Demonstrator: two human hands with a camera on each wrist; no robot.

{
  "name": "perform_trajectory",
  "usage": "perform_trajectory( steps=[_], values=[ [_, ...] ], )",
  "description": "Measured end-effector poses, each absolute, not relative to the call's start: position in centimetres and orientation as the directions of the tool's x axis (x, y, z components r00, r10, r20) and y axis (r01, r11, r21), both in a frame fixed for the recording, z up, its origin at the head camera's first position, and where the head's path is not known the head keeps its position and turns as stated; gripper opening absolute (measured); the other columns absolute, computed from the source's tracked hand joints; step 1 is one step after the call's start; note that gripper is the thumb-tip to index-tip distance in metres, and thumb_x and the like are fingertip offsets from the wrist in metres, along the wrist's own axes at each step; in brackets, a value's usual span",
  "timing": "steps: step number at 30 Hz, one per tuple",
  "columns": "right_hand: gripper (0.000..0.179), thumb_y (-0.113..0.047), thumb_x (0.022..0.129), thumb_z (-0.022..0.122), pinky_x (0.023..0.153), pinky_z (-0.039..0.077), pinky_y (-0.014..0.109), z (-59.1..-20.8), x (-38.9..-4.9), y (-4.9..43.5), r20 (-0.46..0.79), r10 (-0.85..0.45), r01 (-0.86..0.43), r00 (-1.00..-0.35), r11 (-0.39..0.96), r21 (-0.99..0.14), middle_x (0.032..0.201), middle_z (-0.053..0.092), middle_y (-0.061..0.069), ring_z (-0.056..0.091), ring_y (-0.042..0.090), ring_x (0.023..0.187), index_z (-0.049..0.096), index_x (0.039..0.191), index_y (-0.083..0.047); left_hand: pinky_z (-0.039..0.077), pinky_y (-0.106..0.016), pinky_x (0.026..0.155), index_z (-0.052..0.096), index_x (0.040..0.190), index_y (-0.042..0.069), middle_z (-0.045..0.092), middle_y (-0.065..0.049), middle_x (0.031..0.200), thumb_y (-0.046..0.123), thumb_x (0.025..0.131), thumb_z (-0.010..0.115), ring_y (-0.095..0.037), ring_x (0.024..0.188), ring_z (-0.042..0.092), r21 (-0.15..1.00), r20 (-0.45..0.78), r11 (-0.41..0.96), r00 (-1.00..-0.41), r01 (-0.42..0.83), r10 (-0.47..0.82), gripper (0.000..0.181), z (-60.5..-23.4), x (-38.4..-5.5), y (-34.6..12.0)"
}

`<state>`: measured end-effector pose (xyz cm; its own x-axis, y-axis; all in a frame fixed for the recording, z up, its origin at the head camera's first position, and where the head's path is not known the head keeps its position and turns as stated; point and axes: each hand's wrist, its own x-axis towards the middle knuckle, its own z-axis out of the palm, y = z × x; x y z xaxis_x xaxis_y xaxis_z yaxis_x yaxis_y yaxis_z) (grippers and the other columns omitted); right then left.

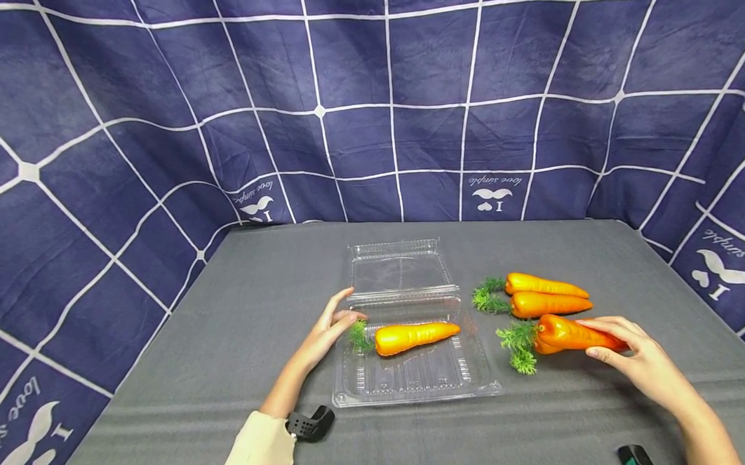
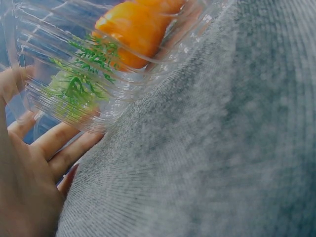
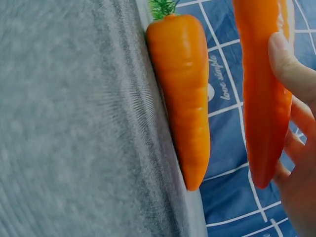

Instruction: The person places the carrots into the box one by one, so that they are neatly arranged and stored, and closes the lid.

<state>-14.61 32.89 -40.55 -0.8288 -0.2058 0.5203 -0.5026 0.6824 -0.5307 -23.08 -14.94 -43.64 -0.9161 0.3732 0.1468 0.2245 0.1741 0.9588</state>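
Note:
A clear plastic clamshell box (image 1: 412, 392) lies with its lid laid back, and an orange carrot (image 1: 416, 337) with green leaves rests inside. My left hand (image 1: 318, 341) rests against the box's left side, its fingers fairly straight and spread along the clear wall (image 2: 106, 116). On the right, my right hand (image 1: 634, 349) holds a carrot (image 3: 264, 98) between thumb and fingers near its narrow end, raised off the table. Another carrot (image 3: 182, 94) lies on the cloth below the held one; from the head it is mostly hidden.
Two more carrots (image 1: 550, 302) lie side by side behind the right hand, leaves toward the box. The box's lid (image 1: 400, 270) reaches toward the back. Grey cloth (image 1: 225, 317) covers the table, and a blue checked curtain (image 1: 431, 138) hangs behind and around it.

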Motion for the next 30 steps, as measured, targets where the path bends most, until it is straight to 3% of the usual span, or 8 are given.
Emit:
perform_trajectory(
  steps=[9,18,30],
  values=[
    [0.050,0.013,0.063,0.072,0.079,0.029,0.005,-39.8,-14.7,31.5,0.565,-0.227,-0.556,-0.793,0.648,-0.520,0.109,0.051,-0.025,0.041,-0.013,0.104,0.063,0.109,-0.004,0.032,-0.043,0.100,0.018,0.143,0.010,0.061,-0.025,0.112,0.018,0.096,0.044,-0.031,0.110,0.054,0.959,0.146,0.174,-0.913,0.225,0.380,0.055,-43.4,-22.9,-15.0],
    [0.052,0.013,0.061,0.073,0.090,0.023,0.003,-38.6,-14.4,29.8,0.611,-0.240,-0.587,-0.754,0.664,-0.463,0.107,0.050,-0.025,0.039,-0.012,0.105,0.063,0.109,-0.005,0.031,-0.045,0.101,0.016,0.144,0.011,0.060,-0.027,0.113,0.014,0.096,0.043,-0.033,0.112,0.052,0.965,0.126,0.165,-0.915,0.202,0.384,0.055,-43.2,-23.0,-14.9],
    [0.049,0.006,0.063,0.074,0.087,0.023,0.004,-37.8,-14.2,28.5,0.643,-0.259,-0.601,-0.721,0.696,-0.394,0.107,0.050,-0.024,0.038,-0.012,0.101,0.064,0.109,-0.008,0.033,-0.042,0.099,0.018,0.143,0.009,0.057,-0.031,0.114,0.010,0.095,0.041,-0.035,0.111,0.053,0.962,0.122,0.180,-0.914,0.205,0.387,0.053,-41.1,-21.7,-14.4]
  ],
)
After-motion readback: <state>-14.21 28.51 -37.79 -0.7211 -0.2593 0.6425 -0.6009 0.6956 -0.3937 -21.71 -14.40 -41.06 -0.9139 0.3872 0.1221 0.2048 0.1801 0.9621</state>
